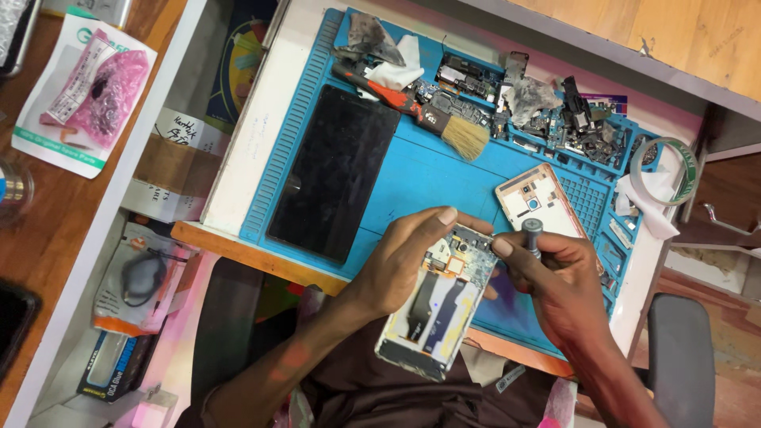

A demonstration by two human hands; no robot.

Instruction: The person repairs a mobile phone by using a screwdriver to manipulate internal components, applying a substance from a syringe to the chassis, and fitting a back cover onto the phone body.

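Observation:
My left hand (404, 257) grips an opened phone body (432, 313), its back off and the circuit board and battery area showing. The phone is tilted, its lower end over my lap. My right hand (555, 281) holds a small screwdriver with a grey cap (532, 234), tip against the phone's upper corner. Both hands hover above the front edge of a blue repair mat (444, 178).
On the mat lie a black screen panel (337, 170), a pink-rimmed back cover (535, 198), a brush with an orange handle (428, 119) and several loose phone parts at the back. A tape roll (666, 170) sits at the right. Packaged parts lie on the left shelf.

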